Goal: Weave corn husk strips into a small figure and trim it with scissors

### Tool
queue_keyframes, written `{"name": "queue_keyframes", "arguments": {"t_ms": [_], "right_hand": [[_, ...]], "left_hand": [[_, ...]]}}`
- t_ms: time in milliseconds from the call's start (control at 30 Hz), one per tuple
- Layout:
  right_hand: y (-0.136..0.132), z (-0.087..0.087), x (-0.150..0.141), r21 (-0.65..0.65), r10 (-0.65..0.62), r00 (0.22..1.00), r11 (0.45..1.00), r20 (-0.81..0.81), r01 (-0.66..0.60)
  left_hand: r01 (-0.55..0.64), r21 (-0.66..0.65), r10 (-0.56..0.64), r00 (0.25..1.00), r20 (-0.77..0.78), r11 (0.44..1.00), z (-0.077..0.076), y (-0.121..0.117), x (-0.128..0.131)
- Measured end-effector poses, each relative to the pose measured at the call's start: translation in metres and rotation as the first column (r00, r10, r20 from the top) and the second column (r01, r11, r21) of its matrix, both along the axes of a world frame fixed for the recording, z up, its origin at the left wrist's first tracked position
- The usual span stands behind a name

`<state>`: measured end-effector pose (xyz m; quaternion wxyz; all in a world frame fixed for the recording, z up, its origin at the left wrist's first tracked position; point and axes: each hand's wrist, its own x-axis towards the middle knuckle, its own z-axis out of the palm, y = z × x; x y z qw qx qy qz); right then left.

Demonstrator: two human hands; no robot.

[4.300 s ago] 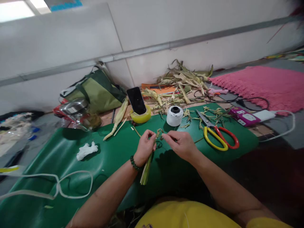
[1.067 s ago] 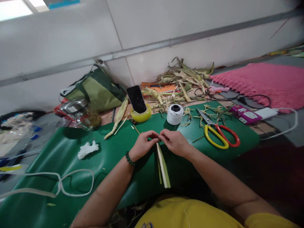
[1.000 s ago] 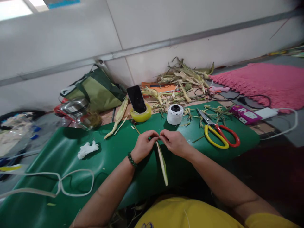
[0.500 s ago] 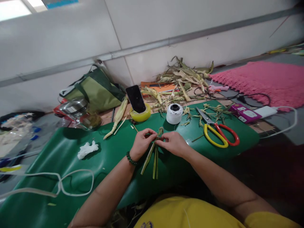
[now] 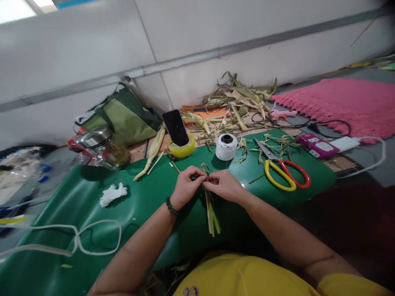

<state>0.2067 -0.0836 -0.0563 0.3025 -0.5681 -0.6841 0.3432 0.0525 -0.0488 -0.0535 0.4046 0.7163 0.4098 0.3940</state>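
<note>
Between my two hands is a small bundle of green plant-leaf strips (image 5: pixel 212 218), looped at the top, its long ends hanging down over the green mat (image 5: pixel 138 242). My left hand (image 5: pixel 187 187) pinches it from the left with thumb and fingertips. From the right, my right hand (image 5: pixel 225 185) pinches the same spot, fingertips meeting those of the left. The exact grip point is covered by the fingers. Just beyond the hands stands a white spool of thread (image 5: pixel 226 148). Scissors (image 5: pixel 279 166) with one yellow and one red handle lie to the right.
A phone (image 5: pixel 175 126) leans on a yellow tape roll (image 5: pixel 182 149). Dried husks (image 5: pixel 240 96) are heaped by the wall. At left are a lidded glass jar (image 5: pixel 106 154), a green bag (image 5: pixel 128 117), crumpled tissue (image 5: pixel 113 194) and a white cable (image 5: pixel 98 222). A pink cloth (image 5: pixel 339 100) lies far right.
The hanging strip ends have swung right and come closer together; they were spread apart before. Both hands keep their pinch at nearly the same place.
</note>
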Motion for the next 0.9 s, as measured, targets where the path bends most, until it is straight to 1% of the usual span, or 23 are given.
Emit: {"name": "queue_keyframes", "arguments": {"t_ms": [67, 133, 233, 267, 300, 333, 400, 467, 500, 600, 700, 733, 767, 800, 833, 900], "right_hand": [[0.000, -0.001, 0.000, 0.011, 0.009, 1.000, 1.000, 0.017, -0.010], [0.002, -0.004, 0.000, 0.021, 0.028, 0.999, 0.999, 0.029, -0.028], [0.005, -0.009, 0.001, 0.000, 0.050, 0.999, 0.999, 0.019, -0.050], [0.006, -0.011, 0.001, -0.016, 0.058, 0.998, 0.998, 0.014, -0.058], [0.007, -0.012, 0.001, -0.033, 0.065, 0.998, 0.997, 0.010, -0.065], [0.007, -0.013, 0.001, -0.048, 0.072, 0.997, 0.996, 0.010, -0.072], [0.007, -0.012, 0.002, -0.064, 0.086, 0.996, 0.994, 0.019, -0.085], [0.006, -0.008, 0.002, -0.049, 0.118, 0.993, 0.992, 0.031, -0.116], [0.005, -0.005, 0.003, -0.038, 0.135, 0.990, 0.990, 0.043, -0.133], [0.000, 0.004, 0.005, -0.035, 0.142, 0.982, 0.990, 0.123, -0.138], [-0.006, 0.007, 0.006, -0.027, 0.068, 0.966, 0.998, 0.247, -0.064], [-0.008, 0.006, 0.005, -0.016, 0.046, 0.961, 0.999, 0.274, -0.044], [-0.010, 0.005, 0.005, -0.003, 0.028, 0.958, 1.000, 0.285, -0.028], [-0.011, 0.004, 0.004, 0.006, 0.014, 0.959, 1.000, 0.283, -0.016], [-0.011, 0.002, 0.003, 0.009, 0.004, 0.962, 1.000, 0.272, -0.006], [-0.010, -0.002, 0.001, 0.003, -0.017, 0.971, 1.000, 0.237, 0.017]], "left_hand": [[0.015, 0.004, -0.015, 1.000, -0.010, 1.000, 0.001, -0.001, 0.000], [0.010, 0.083, -0.007, 0.999, -0.046, 0.997, 0.001, -0.003, 0.001], [0.026, 0.250, 0.002, 0.994, -0.111, 0.968, -0.001, -0.009, 0.004], [0.034, 0.273, 0.001, 0.992, -0.124, 0.961, -0.001, -0.011, 0.005], [0.034, 0.266, 0.000, 0.992, -0.127, 0.963, -0.002, -0.011, 0.006], [0.028, 0.225, 0.000, 0.992, -0.123, 0.974, -0.003, -0.011, 0.007], [0.002, 0.073, 0.005, 0.995, -0.095, 0.997, -0.004, -0.009, 0.006], [-0.014, -0.078, 0.010, 0.999, -0.051, 0.997, -0.003, -0.005, 0.004], [-0.016, -0.130, 0.012, 0.999, -0.031, 0.991, -0.002, -0.003, 0.003], [0.010, -0.270, 0.004, 0.999, 0.048, 0.963, 0.003, -0.001, 0.000], [0.063, -0.433, -0.009, 0.992, 0.126, 0.899, 0.008, -0.002, -0.001], [0.076, -0.468, -0.010, 0.990, 0.140, 0.880, 0.009, -0.003, -0.001], [0.082, -0.485, -0.011, 0.989, 0.149, 0.871, 0.009, -0.004, -0.001], [0.084, -0.481, -0.010, 0.988, 0.154, 0.873, 0.009, -0.005, 0.000], [0.081, -0.458, -0.009, 0.987, 0.158, 0.885, 0.008, -0.006, 0.001], [0.054, -0.365, -0.001, 0.989, 0.145, 0.929, 0.005, -0.008, 0.003]]}}
